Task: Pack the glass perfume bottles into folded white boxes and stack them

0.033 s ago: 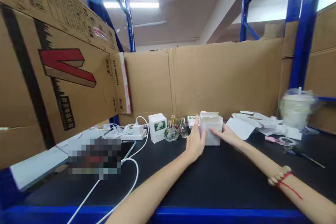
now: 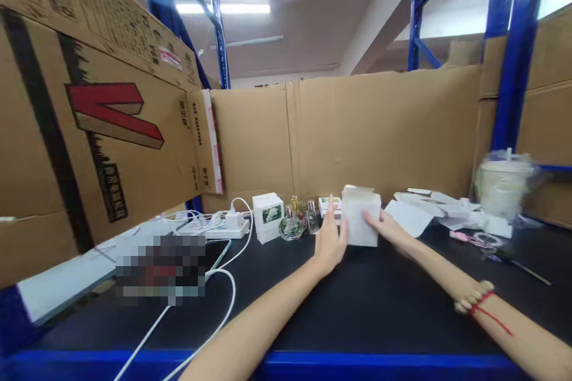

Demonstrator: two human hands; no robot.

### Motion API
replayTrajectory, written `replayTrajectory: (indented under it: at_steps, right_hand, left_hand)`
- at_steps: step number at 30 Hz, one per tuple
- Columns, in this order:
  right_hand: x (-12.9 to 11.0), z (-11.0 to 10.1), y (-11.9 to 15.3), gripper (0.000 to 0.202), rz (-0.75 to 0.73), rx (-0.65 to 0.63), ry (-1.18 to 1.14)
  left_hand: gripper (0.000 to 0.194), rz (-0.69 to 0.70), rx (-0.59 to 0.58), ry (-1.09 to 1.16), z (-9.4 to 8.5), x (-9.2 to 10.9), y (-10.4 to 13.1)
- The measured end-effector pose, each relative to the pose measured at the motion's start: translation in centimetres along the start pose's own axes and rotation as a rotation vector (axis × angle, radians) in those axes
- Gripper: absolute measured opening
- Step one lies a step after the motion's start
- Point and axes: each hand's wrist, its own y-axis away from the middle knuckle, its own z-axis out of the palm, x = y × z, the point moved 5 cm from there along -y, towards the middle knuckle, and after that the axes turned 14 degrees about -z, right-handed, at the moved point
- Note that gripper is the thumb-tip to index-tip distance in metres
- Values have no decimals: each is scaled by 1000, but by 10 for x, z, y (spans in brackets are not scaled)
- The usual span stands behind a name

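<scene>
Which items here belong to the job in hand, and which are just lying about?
Job in hand:
- white box, right hand on it, left hand at its other side
- possibly glass bottles, picture-fronted box

Likely just lying about:
- lidded cup
- power strip
- white cable

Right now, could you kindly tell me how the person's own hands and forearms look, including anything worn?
The left hand and right hand are gloveless; no sleeves show. The right forearm wears a bracelet of pale, rounded beads and a thin red cord with a trailing end. The left forearm shows nothing worn.
</scene>
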Motion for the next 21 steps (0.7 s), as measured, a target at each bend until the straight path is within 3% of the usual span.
replayTrajectory:
  at_steps: [3, 8, 12, 15, 18, 21]
  right_hand:
    - [6, -11, -10, 39, 99, -49, -168]
    - [6, -23, -21, 45, 118, -152, -446]
    - [5, -19, -17, 41, 156, -140, -499]
    - [4, -10, -7, 31, 203, -53, -567]
    - [1, 1, 1, 27, 222, -45, -547]
    - [-4, 11, 6, 28, 241, -101, -507]
  left_hand:
    - [40, -8, 73, 14, -8, -4, -3]
    - [27, 30, 96, -70, -11, -5, -3]
    - [17, 256, -67, -240, 0, 11, 9]
    - [23, 358, -172, -285, 9, 19, 18]
    - [27, 211, -187, -141, 11, 13, 14]
    - [32, 23, -305, 58, 20, -2, 6]
